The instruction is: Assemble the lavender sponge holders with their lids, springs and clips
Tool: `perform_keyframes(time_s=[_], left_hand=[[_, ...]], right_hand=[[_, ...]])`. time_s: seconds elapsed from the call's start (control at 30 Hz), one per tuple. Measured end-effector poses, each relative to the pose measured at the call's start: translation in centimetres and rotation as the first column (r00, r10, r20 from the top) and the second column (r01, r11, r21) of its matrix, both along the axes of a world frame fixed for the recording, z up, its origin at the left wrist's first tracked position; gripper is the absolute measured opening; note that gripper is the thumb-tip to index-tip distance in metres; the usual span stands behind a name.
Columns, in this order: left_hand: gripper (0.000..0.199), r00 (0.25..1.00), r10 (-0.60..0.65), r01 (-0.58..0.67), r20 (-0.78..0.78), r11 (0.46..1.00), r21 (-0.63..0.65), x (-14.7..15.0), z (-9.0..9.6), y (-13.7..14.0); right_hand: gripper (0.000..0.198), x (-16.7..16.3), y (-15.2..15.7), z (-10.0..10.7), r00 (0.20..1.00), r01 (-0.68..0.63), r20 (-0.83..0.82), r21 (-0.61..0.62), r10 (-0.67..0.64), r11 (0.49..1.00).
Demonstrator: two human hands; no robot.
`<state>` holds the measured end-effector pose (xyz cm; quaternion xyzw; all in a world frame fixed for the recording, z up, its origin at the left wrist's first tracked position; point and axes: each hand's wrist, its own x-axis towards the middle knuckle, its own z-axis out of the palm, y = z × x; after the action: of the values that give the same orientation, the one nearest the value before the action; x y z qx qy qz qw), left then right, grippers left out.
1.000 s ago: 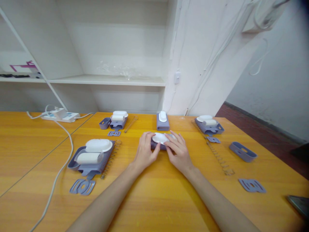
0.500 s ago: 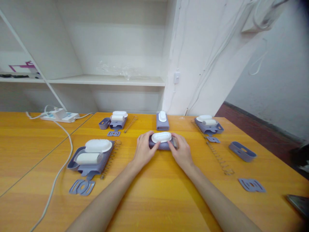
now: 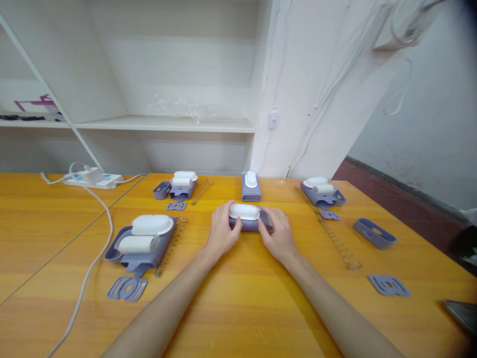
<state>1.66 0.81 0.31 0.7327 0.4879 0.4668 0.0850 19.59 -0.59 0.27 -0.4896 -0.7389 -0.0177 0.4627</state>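
Note:
Between my hands is a grey-purple plastic case [image 3: 250, 225], with a white oval brush head [image 3: 244, 212] on its upper side. Short bristles show along the top of the brush head. My left hand [image 3: 222, 229] is closed around the left end of the case, its thumb in front, below the brush head. My right hand [image 3: 278, 232] grips the right end, its thumb against the front near the brush head's right tip. The fingers behind the case are mostly hidden. Straight behind it, a similar case [image 3: 251, 194] carries another white oval brush head [image 3: 251, 179].
At left, a purple case [image 3: 143, 259] holds white parts, with a coil spring [image 3: 168, 254] and a slotted flat plate [image 3: 127, 289] nearby. Similar sets lie at the back. To the right are an oval ring [image 3: 374, 233], another spring [image 3: 333, 237] and a plate [image 3: 388, 285]. A white cable [image 3: 97, 262] crosses the left side.
The white brush head has shifted left along the case and tilted, so its bristles show more clearly. More of the case shows at its right end. My hands have moved only slightly.

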Motion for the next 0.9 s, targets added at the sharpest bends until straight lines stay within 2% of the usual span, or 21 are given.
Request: perform_keyframes(time_s=[0.1, 0.23, 0.33, 0.57, 0.77, 0.9], left_hand=[[0.049, 0.993, 0.109, -0.107, -0.045, 0.993, 0.050, 0.1, 0.3, -0.3], [0.067, 0.938, 0.312, -0.303, -0.148, 0.949, 0.084, 0.2, 0.2, -0.5], [0.067, 0.905, 0.365, -0.356, -0.216, 0.931, 0.081, 0.3, 0.1, -0.6], [0.062, 0.918, 0.329, -0.322, -0.221, 0.944, 0.070, 0.1, 0.0, -0.5], [0.057, 0.972, 0.226, -0.224, -0.066, 0.974, 0.028, -0.3, -0.4, 0.2], [0.060, 0.980, 0.196, -0.196, 0.020, 0.981, -0.005, -0.5, -0.8, 0.6]], right_hand=[[0.033, 0.0, 0.2, -0.2, 0.999, 0.032, -0.019, -0.008, -0.032, 0.999], [0.039, 0.2, 0.5, -0.7, 0.992, 0.103, -0.063, -0.062, -0.106, 0.993], [0.040, 0.3, 0.6, -0.9, 0.986, 0.135, -0.086, -0.128, -0.146, 0.983], [0.041, 0.6, 0.8, -1.2, 0.984, 0.121, -0.111, -0.141, -0.138, 0.982], [0.041, 0.7, 0.6, -0.9, 0.988, 0.081, -0.120, -0.146, -0.099, 0.986], [0.050, 0.4, 0.4, -0.5, 0.997, 0.028, -0.068, -0.136, -0.038, 0.990]])
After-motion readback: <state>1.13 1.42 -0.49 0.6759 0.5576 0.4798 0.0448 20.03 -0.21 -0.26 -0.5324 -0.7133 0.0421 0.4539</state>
